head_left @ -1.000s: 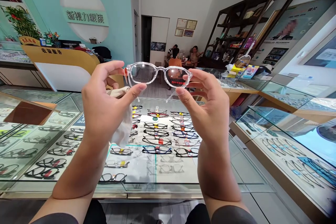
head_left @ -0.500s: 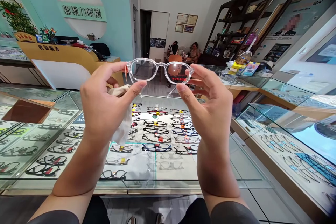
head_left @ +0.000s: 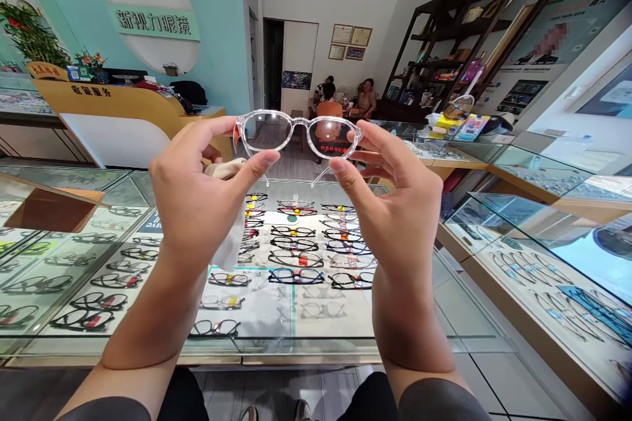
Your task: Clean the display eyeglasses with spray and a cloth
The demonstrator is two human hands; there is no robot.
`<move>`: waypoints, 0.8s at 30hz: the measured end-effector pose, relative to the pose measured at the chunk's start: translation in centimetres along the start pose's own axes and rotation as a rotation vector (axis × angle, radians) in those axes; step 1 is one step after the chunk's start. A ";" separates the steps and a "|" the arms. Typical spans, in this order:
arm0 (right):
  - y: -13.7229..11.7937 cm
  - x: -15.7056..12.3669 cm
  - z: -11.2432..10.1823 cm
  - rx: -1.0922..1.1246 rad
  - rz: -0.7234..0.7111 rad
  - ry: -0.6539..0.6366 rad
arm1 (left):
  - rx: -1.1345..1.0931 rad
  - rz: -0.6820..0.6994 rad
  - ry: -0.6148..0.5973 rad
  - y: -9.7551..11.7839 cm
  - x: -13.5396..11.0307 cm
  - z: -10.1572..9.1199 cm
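Note:
A pair of clear-framed eyeglasses (head_left: 299, 122) is held up in front of me, above the glass display case, with the lenses upright. Red lettering shows on the right lens. My left hand (head_left: 197, 191) pinches the frame's left end between thumb and fingers. A pale cloth (head_left: 230, 243) hangs from that same hand, partly hidden behind the palm and thumb. On the other side, my right hand (head_left: 395, 191) grips the right end of the frame with thumb and forefinger. Both temples are folded out, their tips pointing down below the lenses.
Several rows of eyeglasses (head_left: 295, 245) lie inside the glass display case (head_left: 336, 345) under my hands. More glass cases (head_left: 543, 210) stand at right. A yellow counter (head_left: 143, 108) is at back left. People (head_left: 330, 95) sit at the far end.
Almost nothing differs. The eyeglasses have tilted very slightly, and the red lettering on the right lens has shifted a little left.

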State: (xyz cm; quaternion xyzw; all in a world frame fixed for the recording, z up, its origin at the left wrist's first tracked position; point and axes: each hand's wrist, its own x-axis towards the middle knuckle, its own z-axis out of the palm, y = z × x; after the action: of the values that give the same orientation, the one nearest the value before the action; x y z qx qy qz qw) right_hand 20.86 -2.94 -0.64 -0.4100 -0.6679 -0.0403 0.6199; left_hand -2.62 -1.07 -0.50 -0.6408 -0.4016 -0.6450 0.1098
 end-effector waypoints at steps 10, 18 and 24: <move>-0.6 -0.5 0.1 -0.068 -0.023 0.010 | -0.043 0.006 0.003 -0.1 0.1 0.1; -0.9 -0.8 -0.2 -0.096 -0.054 0.025 | 0.052 0.056 0.022 0.3 0.0 -0.2; -0.6 -0.8 -0.2 -0.080 -0.049 -0.003 | 0.069 0.062 0.025 0.5 -0.1 -0.4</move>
State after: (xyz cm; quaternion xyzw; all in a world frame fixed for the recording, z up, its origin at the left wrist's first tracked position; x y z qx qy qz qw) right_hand 20.60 -3.89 -1.04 -0.4183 -0.6765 -0.0815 0.6006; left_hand -2.60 -1.71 -0.29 -0.6408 -0.4022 -0.6348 0.1569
